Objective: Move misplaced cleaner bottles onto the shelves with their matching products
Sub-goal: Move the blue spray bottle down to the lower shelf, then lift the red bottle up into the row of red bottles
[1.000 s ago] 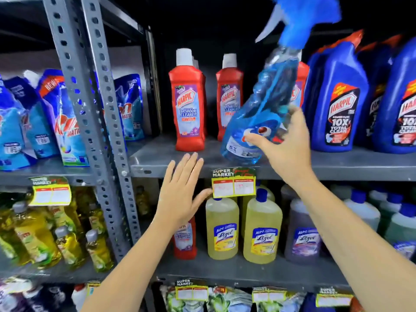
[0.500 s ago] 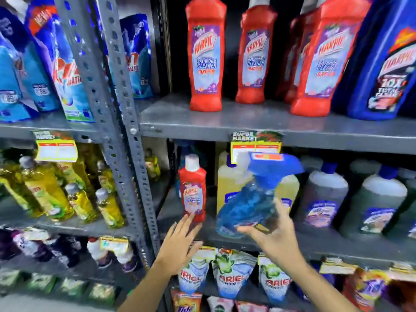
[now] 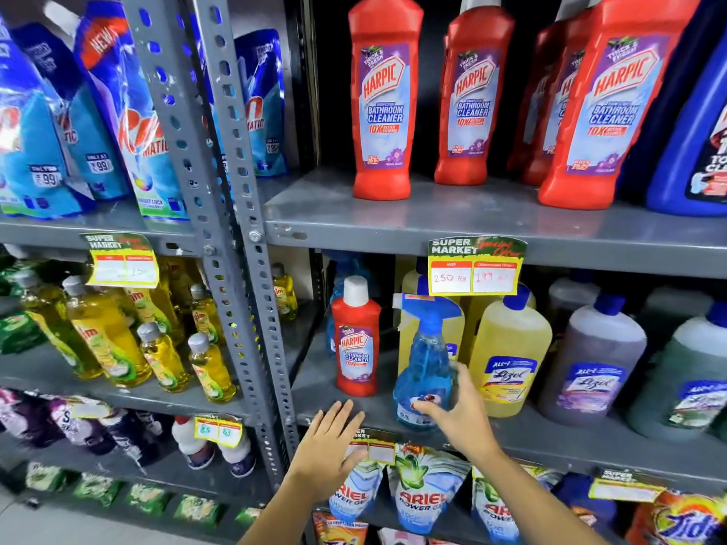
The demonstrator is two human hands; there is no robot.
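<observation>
My right hand (image 3: 458,416) grips the lower body of a blue spray bottle (image 3: 427,356), which stands upright on the middle shelf (image 3: 550,434) in front of the yellow Lizol bottles (image 3: 509,348). Just left of it a small red Harpic bottle (image 3: 356,338) stands alone on that same shelf. My left hand (image 3: 328,450) is open with fingers spread, hovering at the shelf's front edge below the red bottle, not touching it. Larger red Harpic bottles (image 3: 383,100) line the shelf above.
Purple and green Lizol bottles (image 3: 590,359) fill the middle shelf to the right. A grey slotted upright (image 3: 232,230) splits the rack; yellow dish-soap bottles (image 3: 106,332) and blue pouches (image 3: 118,120) sit left of it. Ariel pouches (image 3: 423,493) hang below. Price tags (image 3: 474,267) stick out.
My right hand brought the spray bottle down from the upper shelf to the middle shelf and stood it upright. My left hand dropped to the shelf's front edge. The view tilted downward.
</observation>
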